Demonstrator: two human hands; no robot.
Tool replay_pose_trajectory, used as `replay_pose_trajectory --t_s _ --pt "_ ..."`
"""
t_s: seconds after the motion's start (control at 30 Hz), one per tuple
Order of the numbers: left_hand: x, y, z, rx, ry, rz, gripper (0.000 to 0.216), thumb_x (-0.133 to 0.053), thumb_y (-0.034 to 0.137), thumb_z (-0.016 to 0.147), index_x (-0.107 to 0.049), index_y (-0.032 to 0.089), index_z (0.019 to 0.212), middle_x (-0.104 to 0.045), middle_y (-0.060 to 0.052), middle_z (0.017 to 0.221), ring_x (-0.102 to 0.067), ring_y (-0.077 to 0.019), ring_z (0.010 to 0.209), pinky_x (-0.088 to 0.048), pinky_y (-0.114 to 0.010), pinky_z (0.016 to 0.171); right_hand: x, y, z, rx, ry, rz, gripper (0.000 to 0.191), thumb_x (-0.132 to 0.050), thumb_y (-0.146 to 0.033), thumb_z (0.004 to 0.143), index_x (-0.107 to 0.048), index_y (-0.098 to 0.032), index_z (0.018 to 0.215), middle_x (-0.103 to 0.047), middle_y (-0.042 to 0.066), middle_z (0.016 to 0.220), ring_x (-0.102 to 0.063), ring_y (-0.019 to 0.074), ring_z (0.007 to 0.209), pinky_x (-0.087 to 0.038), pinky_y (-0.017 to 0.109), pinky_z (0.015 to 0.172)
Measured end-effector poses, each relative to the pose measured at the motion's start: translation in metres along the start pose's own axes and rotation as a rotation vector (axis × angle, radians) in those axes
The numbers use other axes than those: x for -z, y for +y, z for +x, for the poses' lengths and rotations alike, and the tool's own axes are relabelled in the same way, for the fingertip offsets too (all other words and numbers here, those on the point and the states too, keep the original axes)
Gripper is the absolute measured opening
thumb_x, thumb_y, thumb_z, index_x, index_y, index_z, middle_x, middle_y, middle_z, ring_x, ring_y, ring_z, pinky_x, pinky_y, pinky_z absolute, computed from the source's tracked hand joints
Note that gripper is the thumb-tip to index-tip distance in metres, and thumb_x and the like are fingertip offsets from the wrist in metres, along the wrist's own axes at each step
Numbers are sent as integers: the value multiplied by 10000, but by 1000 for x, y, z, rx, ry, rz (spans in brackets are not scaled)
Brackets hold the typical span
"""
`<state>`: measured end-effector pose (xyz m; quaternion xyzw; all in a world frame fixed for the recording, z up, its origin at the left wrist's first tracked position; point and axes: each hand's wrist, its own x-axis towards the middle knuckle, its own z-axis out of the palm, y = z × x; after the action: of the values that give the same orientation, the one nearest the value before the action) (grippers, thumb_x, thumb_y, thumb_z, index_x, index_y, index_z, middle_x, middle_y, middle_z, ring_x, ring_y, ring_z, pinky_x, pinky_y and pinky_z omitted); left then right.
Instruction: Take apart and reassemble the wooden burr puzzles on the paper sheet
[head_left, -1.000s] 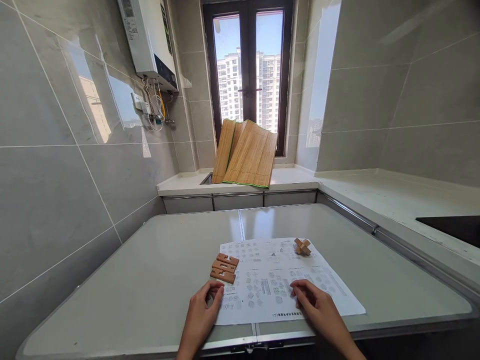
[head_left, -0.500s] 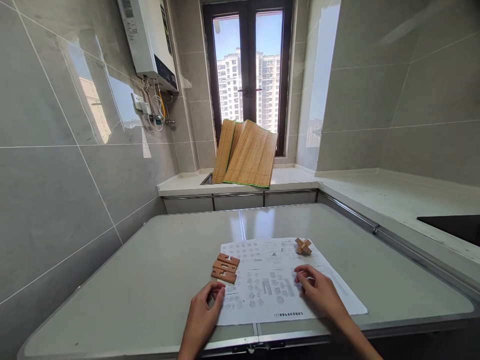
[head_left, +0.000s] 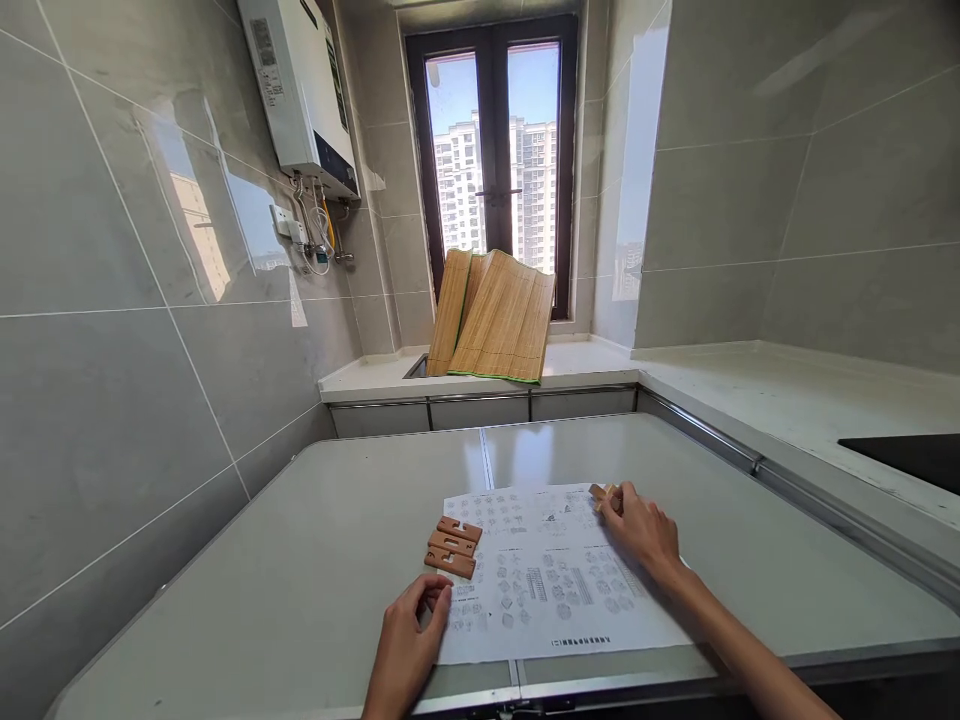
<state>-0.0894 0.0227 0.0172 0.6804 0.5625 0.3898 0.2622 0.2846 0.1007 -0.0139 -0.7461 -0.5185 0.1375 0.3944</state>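
My right hand [head_left: 645, 528] reaches over the far right corner of a printed paper sheet [head_left: 525, 540]. Its fingers close around a small wooden burr puzzle [head_left: 598, 492], which they partly cover. Loosely curled, my left hand [head_left: 411, 635] rests by the sheet's near left edge, thumb and forefinger slightly apart with nothing visible between them. Just beyond it lie three flat, notched wooden pieces [head_left: 452, 546] in a row, overlapping the sheet's left edge. Small puzzle drawings cover the paper.
A pale folding table [head_left: 315, 560] with a centre seam carries everything. Behind it, a bamboo mat [head_left: 502, 320] leans on the white counter [head_left: 585, 355] before the window. A water heater [head_left: 300, 100] hangs on the left wall. Another counter [head_left: 787, 390] runs along the right.
My right hand has moved forward from above the middle of the sheet and taken hold of the burr puzzle. My left hand stays almost in place. The view has tilted slightly.
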Motion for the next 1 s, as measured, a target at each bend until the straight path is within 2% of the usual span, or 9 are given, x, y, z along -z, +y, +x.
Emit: replay_pose_trajectory --t_s 0.13,0.2,0.37,0.43,0.53,0.63,0.8,0.9,1.0 --pt "-13 17 1 -133 37 36 310 -526 504 924 -695 246 952 -728 -79 982 -659 -281 958 -508 -374 879 1 -8 -12 84 -155 267 362 -501 -596 872 -517 -236 834 -718 57 841 -657 208 646 -459 306 568" --pt "-31 31 9 -171 -30 -27 317 -533 508 923 -689 249 1017 -721 -85 996 -657 -275 963 -516 -375 886 -4 -16 -24 130 -262 414 434 -471 -665 869 -513 -233 865 -725 45 856 -638 176 564 -437 272 466" --pt "-88 51 51 -62 -190 -295 671 -649 556 846 -487 146 1351 -611 -191 1305 -618 -286 1159 -512 -389 951 -23 -42 -47 207 -456 651 526 -527 -736 817 -519 -218 911 -713 50 920 -628 138 546 -426 235 422" --pt "-102 53 68 -13 -277 -412 768 -664 588 825 -442 124 1395 -621 -213 1300 -621 -297 1180 -502 -402 977 -27 -50 -49 237 -526 696 549 -546 -743 805 -536 -212 944 -703 50 930 -635 139 567 -434 235 437" --pt "-108 52 82 -41 -322 -437 639 -641 597 841 -573 141 1285 -710 -157 1169 -663 -286 1115 -502 -407 988 -27 -57 -49 287 -620 722 545 -561 -711 825 -577 -202 1019 -700 56 955 -657 147 603 -448 235 461" --pt "-104 52 82 -73 -304 -430 625 -755 517 773 -602 183 1278 -689 -132 1243 -635 -292 1170 -495 -393 1009 -23 -60 -51 345 -688 711 488 -573 -641 862 -639 -201 1061 -710 57 958 -675 163 639 -466 240 486" --pt "-104 51 76 -159 -249 -407 627 -826 372 707 -620 212 1277 -692 -115 1245 -648 -281 1159 -516 -378 995 -28 -57 -56 407 -607 677 324 -572 -463 893 -676 -202 1053 -726 36 902 -657 177 682 -495 275 597" --pt "-106 53 73 -209 -207 -339 588 -831 349 687 -646 233 1233 -712 -92 1210 -666 -281 1121 -523 -397 992 -35 -52 -56 417 -492 642 189 -602 -321 837 -675 -193 957 -722 26 860 -637 185 718 -490 294 686" --pt "-106 56 71 -226 -164 -284 563 -827 371 685 -655 234 1203 -734 -82 1158 -681 -281 1079 -534 -401 967 -39 -50 -56 411 -422 616 134 -608 -280 805 -655 -193 896 -700 13 793 -612 183 700 -469 282 668"
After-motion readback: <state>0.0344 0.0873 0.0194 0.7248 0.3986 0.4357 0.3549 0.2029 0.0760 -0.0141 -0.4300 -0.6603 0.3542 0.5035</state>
